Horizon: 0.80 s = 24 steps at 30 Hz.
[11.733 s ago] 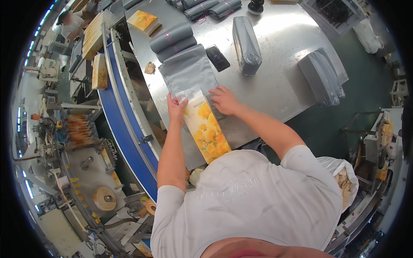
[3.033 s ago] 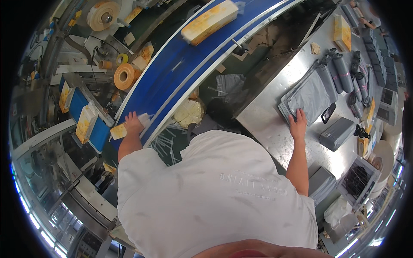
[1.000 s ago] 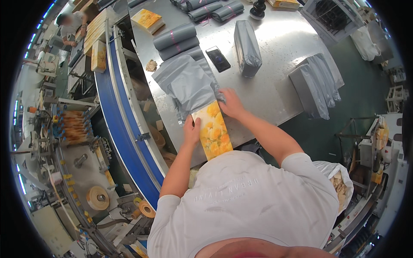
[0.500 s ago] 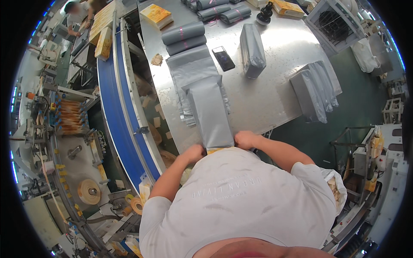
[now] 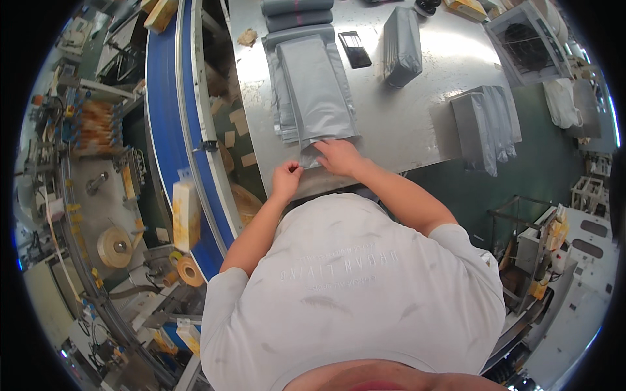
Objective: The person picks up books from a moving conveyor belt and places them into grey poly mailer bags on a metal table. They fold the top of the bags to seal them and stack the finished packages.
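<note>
A filled grey plastic bag (image 5: 316, 81) lies lengthwise before me on a metal table, its loose mouth end toward me. My right hand (image 5: 340, 158) is at that mouth, thumb and fingers on the film. At the left corner of the loose end, my left hand (image 5: 285, 178) is closed in a pinch at the film's edge. Under the filled bag, flat grey bags (image 5: 282, 117) are stacked, their edges showing on both sides. What the bag contains is hidden by the grey film.
Rolled grey bags (image 5: 298, 19) and a phone (image 5: 354, 49) lie farther back on the table (image 5: 404, 124). A filled grey package (image 5: 402, 49) stands to the right, with several more (image 5: 482, 127) at the right edge. Left runs a blue conveyor (image 5: 163, 98) carrying a yellow-white pack (image 5: 186, 215).
The filled bag has moved away from my body, fully onto the table. My hands have gone forward with it, the right one inward onto its mouth. A pack has come along the conveyor.
</note>
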### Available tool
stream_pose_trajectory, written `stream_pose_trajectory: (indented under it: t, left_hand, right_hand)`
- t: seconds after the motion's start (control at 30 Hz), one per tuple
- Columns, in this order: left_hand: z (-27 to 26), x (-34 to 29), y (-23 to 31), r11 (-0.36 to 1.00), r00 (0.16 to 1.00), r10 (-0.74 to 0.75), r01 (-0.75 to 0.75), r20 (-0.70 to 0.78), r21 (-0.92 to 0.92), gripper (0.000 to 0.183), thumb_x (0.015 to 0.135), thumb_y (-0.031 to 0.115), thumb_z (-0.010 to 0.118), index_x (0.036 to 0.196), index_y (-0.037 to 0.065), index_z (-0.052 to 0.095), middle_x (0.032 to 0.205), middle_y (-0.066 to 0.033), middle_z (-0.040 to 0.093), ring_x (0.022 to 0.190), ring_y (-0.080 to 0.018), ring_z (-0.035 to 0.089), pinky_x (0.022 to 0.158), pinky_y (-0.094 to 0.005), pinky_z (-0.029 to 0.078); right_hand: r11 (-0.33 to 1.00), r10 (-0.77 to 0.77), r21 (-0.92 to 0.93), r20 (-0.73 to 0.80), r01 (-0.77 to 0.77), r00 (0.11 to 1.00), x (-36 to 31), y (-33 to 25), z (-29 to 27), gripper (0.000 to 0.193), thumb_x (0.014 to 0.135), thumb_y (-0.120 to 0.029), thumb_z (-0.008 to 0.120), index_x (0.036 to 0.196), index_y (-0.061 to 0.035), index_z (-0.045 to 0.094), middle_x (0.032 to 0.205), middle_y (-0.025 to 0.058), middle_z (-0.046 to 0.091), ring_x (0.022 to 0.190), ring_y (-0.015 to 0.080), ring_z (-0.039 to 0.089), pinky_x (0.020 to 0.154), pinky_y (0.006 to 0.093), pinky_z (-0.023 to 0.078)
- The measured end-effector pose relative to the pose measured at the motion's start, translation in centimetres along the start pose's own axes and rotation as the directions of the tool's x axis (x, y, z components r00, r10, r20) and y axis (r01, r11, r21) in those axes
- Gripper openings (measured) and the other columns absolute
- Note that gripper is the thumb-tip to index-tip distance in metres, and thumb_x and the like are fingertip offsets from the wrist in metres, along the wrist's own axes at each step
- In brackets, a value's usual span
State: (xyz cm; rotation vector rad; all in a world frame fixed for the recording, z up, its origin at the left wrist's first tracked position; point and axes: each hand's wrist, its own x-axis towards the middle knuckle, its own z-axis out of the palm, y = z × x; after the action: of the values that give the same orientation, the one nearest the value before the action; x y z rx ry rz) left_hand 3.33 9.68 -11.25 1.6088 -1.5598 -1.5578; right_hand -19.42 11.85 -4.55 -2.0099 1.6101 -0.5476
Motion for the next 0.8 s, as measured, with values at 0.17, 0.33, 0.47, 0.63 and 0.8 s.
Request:
stream_pose_trajectory:
  t: [0.17, 0.33, 0.47, 0.63, 0.8]
  left_hand:
    - [-0.1, -0.3, -0.3, 0.979, 0.982, 0.186, -0.182, -0.041, 0.091, 0.013, 0.093, 0.009, 0.074, 0.102, 0.000, 0.077, 0.087, -0.0073, 0.074, 0.078, -0.0150, 0.067, 0.073, -0.0326, 0.054]
    - [-0.1, -0.6, 0.7, 0.975, 0.977, 0.214, -0.213, -0.013, 0.061, 0.011, 0.092, 0.006, 0.073, 0.098, -0.002, 0.075, 0.093, -0.0146, 0.073, 0.081, -0.0225, 0.071, 0.076, -0.0353, 0.056]
    - [0.4, -0.3, 0.4, 0.955, 0.955, 0.295, -0.296, 0.022, 0.023, 0.009, 0.093, 0.006, 0.072, 0.099, -0.001, 0.074, 0.090, -0.0108, 0.072, 0.078, -0.0185, 0.068, 0.075, -0.0337, 0.056]
    - [1.1, 0.4, 1.6, 0.925, 0.924, 0.373, -0.378, 0.082, 0.045, 0.009, 0.091, 0.004, 0.072, 0.097, -0.002, 0.071, 0.089, -0.0130, 0.067, 0.079, -0.0228, 0.067, 0.074, -0.0353, 0.054]
    - [0.1, 0.1, 0.5, 0.967, 0.962, 0.238, -0.248, 0.130, 0.063, 0.008, 0.091, 0.005, 0.071, 0.096, -0.002, 0.071, 0.090, -0.0126, 0.068, 0.078, -0.0219, 0.067, 0.072, -0.0341, 0.053]
  right_hand:
    - [0.993, -0.082, 0.095, 0.062, 0.075, 0.995, 1.9, -2.2, 1.9, 0.016, 0.089, -0.020, 0.072, 0.101, -0.0094, 0.070, 0.106, 0.0091, 0.071, 0.096, 0.0344, 0.069, 0.082, 0.0481, 0.057]
    - [0.991, 0.035, 0.123, 0.157, -0.055, 0.987, -0.4, -0.8, 2.7, 0.013, 0.086, -0.018, 0.073, 0.094, -0.0092, 0.068, 0.099, 0.0092, 0.069, 0.089, 0.0343, 0.069, 0.076, 0.0479, 0.056]
    - [0.955, 0.143, 0.274, -0.101, -0.110, 0.985, -2.2, -2.1, 1.7, 0.010, 0.087, -0.017, 0.073, 0.093, -0.0095, 0.069, 0.093, 0.0102, 0.069, 0.087, 0.0348, 0.069, 0.075, 0.0462, 0.056]
    - [0.969, 0.019, 0.246, -0.198, 0.031, 0.980, -1.6, -0.6, 2.7, 0.015, 0.090, -0.014, 0.075, 0.103, -0.0077, 0.072, 0.088, 0.0110, 0.071, 0.080, 0.0285, 0.071, 0.071, 0.0394, 0.056]
    - [0.796, 0.499, 0.434, -0.075, -0.422, 0.864, -10.0, 3.3, 2.1, 0.015, 0.094, -0.019, 0.072, 0.100, -0.0059, 0.071, 0.085, 0.0104, 0.073, 0.075, 0.0232, 0.070, 0.069, 0.0365, 0.056]
